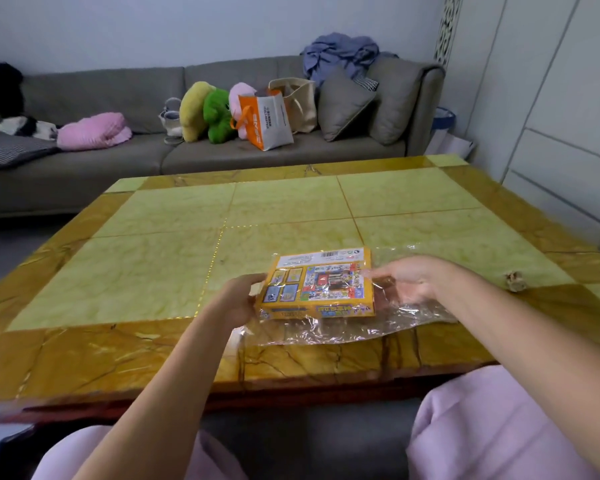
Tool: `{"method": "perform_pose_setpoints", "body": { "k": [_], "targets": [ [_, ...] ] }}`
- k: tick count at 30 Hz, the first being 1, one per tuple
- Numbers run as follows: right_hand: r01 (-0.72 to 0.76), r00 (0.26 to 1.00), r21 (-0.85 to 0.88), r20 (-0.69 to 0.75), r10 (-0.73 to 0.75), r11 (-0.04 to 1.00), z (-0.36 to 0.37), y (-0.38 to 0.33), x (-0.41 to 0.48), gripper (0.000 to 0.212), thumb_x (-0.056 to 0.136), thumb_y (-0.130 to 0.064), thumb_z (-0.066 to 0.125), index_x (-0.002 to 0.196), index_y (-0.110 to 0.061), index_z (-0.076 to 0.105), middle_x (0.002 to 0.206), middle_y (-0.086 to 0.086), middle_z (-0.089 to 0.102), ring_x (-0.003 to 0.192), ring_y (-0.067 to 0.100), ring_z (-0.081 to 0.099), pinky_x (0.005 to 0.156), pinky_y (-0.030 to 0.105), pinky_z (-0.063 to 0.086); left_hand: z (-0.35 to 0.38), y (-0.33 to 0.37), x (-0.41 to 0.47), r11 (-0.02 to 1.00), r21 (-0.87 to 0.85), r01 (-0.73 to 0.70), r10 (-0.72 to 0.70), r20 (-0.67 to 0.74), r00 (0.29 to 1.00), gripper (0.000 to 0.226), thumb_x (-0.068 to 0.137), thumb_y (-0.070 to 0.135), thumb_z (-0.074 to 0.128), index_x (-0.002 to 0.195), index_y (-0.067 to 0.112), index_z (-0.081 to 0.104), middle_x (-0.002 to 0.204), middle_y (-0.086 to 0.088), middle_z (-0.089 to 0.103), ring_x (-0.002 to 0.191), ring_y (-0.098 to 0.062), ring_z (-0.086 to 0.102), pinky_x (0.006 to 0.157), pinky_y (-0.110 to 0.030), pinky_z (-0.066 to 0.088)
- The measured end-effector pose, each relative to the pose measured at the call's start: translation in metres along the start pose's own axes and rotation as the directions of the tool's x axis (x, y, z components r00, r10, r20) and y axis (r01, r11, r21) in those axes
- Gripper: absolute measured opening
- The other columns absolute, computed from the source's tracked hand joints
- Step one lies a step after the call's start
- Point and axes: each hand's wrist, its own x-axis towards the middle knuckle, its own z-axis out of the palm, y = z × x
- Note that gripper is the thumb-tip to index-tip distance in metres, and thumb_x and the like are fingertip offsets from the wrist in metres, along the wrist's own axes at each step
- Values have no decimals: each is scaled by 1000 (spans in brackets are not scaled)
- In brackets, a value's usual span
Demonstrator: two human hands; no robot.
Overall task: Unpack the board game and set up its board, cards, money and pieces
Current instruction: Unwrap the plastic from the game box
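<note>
A flat yellow board game box (321, 285) with colourful pictures is held just above the near part of the marble table (160, 265), its back face up. My left hand (241, 299) grips the box's left edge. A clear plastic wrapper (388, 317) is partly off the box and trails to the right and underneath. My right hand (409, 277) pinches this wrapper at the box's right edge. The box is closed, so its contents are hidden.
A small crumpled brown scrap (516, 280) lies on the table to the right. Behind the table stands a grey sofa (118, 157) with plush toys (215, 112), bags (267, 119) and cushions. My knees in pink trousers (482, 431) are at the table's near edge.
</note>
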Motion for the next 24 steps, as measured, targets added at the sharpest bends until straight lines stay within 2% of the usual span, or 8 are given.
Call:
{"method": "perform_pose_setpoints", "body": {
  "k": [4,6,8,10,13,16,21,24],
  "targets": [
    [53,998,7,-20,-53,999,-6,-4,-5,7,89,-6,59,89,1,59,85,13,63,74,24,60,59,33,55,3,-4,10,997,-72,-20,22,18,1000,23,97,20,50,83,7,61,71,-8,64,40,-15,61,36,-25,50],
    [82,995,-6,-46,-83,997,-9,-3,-3,9,90,-6,58,83,-1,58,78,11,64,71,23,60,59,34,55,3,-5,14,998,-63,-32,35,46,998,27,97,25,50,92,5,68,76,-7,72,52,-16,67,45,-30,55],
    [105,993,-4,-60,-105,995,-13,-1,0,9,89,-7,60,81,-3,58,81,11,64,76,23,59,72,37,54,2,-4,17,996,-65,-68,71,31,997,29,95,23,53,100,0,70,88,-13,70,64,-21,67,57,-32,56],
    [124,990,18,-66,-123,992,-15,-2,1,8,90,-6,58,83,-4,57,83,10,62,75,21,58,65,35,56,0,-1,23,992,-50,-115,114,-23,993,25,92,19,56,90,1,74,94,-18,64,72,-24,59,65,-34,50],
    [149,986,36,-75,-146,988,-22,-4,-2,9,91,-2,54,83,-1,55,74,10,61,60,18,59,43,25,51,1,7,24,988,-59,-141,139,-50,989,27,93,9,53,75,-1,69,72,-15,61,59,-19,57,58,-30,48],
    [163,984,102,-94,-154,981,-37,-3,-3,6,89,-4,56,86,0,57,70,10,66,59,19,63,49,26,54,-8,19,25,977,-149,-154,135,-128,982,25,96,2,48,72,1,56,41,-1,55,32,-4,50,35,-13,42],
    [174,956,299,-281,-88,938,-71,27,9,11,93,-7,53,86,-1,57,54,8,67,46,18,64,37,24,50,-50,37,28,939,-206,-277,201,-325,924,24,97,7,50,74,3,56,43,2,61,36,-1,56,39,-12,46],
    [195,936,440,-352,-32,877,-80,42,15,12,95,-5,49,85,1,54,49,11,64,40,19,63,33,26,49,-61,51,21,902,-240,-358,235,-422,875,20,97,10,52,80,3,58,61,-4,63,44,-4,58,45,-14,46]
  ]
}}
